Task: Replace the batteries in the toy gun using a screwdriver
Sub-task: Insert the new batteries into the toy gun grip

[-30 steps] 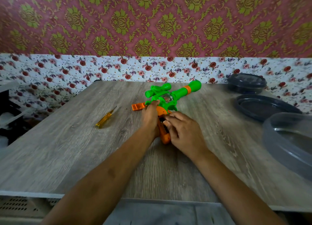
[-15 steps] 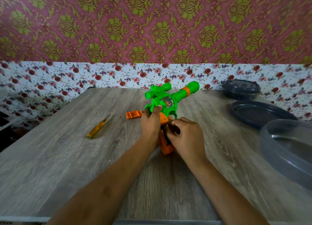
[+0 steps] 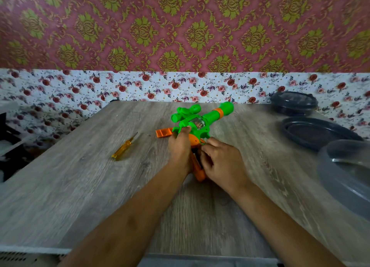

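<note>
A green and orange toy gun (image 3: 200, 120) lies on the wooden table (image 3: 80, 186), barrel pointing to the far right. My left hand (image 3: 179, 148) grips the gun's body at the back of the orange handle (image 3: 197, 169). My right hand (image 3: 221, 162) has its fingers curled against the handle's open side; what they hold is hidden. An orange battery cover (image 3: 164, 132) lies just left of the gun. A yellow-handled screwdriver (image 3: 124, 147) rests further left on the table, apart from both hands.
Dark round lids and a container (image 3: 294, 104) sit at the far right, with a large dark lid (image 3: 318, 132) and a translucent grey lid (image 3: 348, 172) nearer. A tiny screw-like speck (image 3: 148, 135) lies between screwdriver and cover. Floral wall behind.
The view tilted down a little. Both hands stay on the gun; my right hand's fingers have curled in more tightly at the handle.
</note>
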`<move>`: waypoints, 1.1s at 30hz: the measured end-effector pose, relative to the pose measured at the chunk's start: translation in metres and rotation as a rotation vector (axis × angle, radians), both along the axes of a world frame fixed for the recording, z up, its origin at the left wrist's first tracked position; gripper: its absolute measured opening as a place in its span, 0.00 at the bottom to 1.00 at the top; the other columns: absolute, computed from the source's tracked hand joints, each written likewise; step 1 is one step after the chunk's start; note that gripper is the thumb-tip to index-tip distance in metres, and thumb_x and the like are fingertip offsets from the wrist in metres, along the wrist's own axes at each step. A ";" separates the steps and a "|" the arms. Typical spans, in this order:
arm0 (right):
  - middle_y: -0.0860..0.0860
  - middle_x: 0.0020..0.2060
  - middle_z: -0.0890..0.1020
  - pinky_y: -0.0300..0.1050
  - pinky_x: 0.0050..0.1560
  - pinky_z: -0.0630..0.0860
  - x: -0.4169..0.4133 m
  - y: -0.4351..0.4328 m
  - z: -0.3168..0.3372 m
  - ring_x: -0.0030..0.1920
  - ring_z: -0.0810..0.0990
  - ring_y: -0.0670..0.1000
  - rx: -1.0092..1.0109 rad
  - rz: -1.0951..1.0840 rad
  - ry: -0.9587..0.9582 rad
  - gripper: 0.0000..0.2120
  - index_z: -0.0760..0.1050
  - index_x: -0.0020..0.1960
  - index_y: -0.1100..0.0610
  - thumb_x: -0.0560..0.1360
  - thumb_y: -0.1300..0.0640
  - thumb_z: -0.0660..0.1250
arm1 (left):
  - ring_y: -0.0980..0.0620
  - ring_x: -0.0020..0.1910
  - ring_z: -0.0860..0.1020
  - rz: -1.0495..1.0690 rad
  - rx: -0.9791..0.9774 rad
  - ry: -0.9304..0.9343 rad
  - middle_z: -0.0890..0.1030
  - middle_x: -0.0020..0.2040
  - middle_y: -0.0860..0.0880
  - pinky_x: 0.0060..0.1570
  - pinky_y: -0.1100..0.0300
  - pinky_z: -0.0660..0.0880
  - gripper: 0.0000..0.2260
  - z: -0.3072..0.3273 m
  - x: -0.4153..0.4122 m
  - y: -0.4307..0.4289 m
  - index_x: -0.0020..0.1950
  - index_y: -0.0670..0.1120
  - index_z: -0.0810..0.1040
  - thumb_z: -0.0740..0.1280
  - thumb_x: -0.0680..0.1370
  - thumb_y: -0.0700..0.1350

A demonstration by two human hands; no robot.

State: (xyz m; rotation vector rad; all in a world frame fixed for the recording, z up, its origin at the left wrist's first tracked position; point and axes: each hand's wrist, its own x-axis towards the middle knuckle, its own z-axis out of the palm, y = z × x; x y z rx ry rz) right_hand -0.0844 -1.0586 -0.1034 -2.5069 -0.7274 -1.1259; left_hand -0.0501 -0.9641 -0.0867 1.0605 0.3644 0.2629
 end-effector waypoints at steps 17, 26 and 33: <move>0.49 0.31 0.81 0.34 0.36 0.72 0.003 -0.007 0.004 0.31 0.77 0.44 0.654 0.049 0.359 0.07 0.79 0.38 0.58 0.66 0.56 0.75 | 0.48 0.45 0.75 -0.059 0.239 -0.183 0.76 0.39 0.51 0.49 0.50 0.73 0.06 0.008 -0.005 -0.007 0.41 0.51 0.73 0.65 0.77 0.44; 0.51 0.31 0.84 0.47 0.36 0.78 -0.002 -0.008 0.012 0.33 0.82 0.49 0.570 -0.028 0.228 0.11 0.82 0.37 0.56 0.63 0.49 0.68 | 0.48 0.42 0.75 -0.020 0.224 -0.260 0.77 0.36 0.51 0.46 0.50 0.73 0.06 0.007 -0.003 -0.011 0.40 0.49 0.74 0.65 0.77 0.43; 0.51 0.34 0.85 0.49 0.36 0.79 -0.004 -0.005 0.010 0.34 0.83 0.50 0.514 -0.008 0.201 0.10 0.82 0.41 0.57 0.67 0.50 0.70 | 0.46 0.45 0.77 0.029 0.192 -0.296 0.79 0.41 0.48 0.48 0.50 0.74 0.01 0.005 0.000 -0.010 0.45 0.48 0.75 0.66 0.75 0.45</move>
